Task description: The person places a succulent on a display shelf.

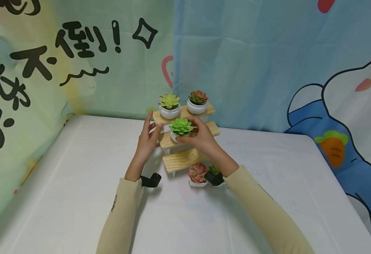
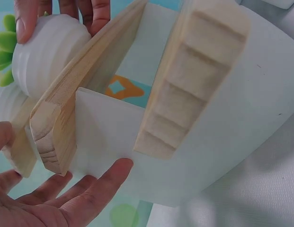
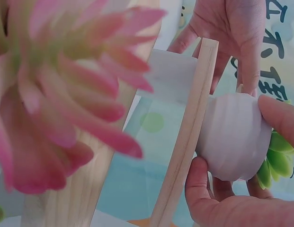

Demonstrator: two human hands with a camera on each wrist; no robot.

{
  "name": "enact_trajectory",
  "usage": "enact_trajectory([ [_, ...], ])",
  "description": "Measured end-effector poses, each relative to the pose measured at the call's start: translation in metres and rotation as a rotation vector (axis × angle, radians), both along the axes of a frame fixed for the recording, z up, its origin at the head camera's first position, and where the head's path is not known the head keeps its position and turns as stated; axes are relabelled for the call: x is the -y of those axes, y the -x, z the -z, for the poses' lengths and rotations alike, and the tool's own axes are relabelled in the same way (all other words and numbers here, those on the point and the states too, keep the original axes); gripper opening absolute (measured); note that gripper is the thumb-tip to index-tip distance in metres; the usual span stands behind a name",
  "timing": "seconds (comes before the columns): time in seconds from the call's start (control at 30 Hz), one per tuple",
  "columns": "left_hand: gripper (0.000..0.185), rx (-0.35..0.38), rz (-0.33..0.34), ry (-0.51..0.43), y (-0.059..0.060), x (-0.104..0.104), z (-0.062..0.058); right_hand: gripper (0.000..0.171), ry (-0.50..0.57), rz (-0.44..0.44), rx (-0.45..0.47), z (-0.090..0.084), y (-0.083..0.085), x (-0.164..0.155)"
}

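Head view showed the left hand (image 1: 148, 139) with loose fingers against the wooden stand (image 1: 185, 141)'s left edge. The right hand (image 1: 199, 135) gripped the green succulent pot (image 1: 180, 129) on the stand's middle step. Two pots stood on its top step; apparently two more waited at its foot on the desk (image 1: 77, 197).

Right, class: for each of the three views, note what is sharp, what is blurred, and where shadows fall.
Head view: evenly lit and sharp, soft shadows on the white table under the sleeves. Left wrist view: wide-angle bending curves the pale wooden tiered shelf. Right wrist view: the pink artificial succulent is close and blurred; the ribbed white pot is sharper.
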State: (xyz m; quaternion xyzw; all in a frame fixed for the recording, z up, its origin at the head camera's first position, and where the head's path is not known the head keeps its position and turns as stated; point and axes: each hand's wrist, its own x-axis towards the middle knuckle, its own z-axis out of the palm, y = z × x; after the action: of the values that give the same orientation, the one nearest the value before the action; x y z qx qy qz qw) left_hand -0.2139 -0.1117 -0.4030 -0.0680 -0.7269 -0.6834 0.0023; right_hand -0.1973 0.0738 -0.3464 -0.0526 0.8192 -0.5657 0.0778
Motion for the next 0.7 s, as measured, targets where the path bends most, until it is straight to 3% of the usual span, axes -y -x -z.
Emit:
enact_trajectory([
  [0.7, 0.066, -0.002, -0.004, 0.003, -0.0006, -0.0006, -0.0005, 0.073, 0.004, -0.039, -0.029, 0.0004, 0.0003, -0.0011],
])
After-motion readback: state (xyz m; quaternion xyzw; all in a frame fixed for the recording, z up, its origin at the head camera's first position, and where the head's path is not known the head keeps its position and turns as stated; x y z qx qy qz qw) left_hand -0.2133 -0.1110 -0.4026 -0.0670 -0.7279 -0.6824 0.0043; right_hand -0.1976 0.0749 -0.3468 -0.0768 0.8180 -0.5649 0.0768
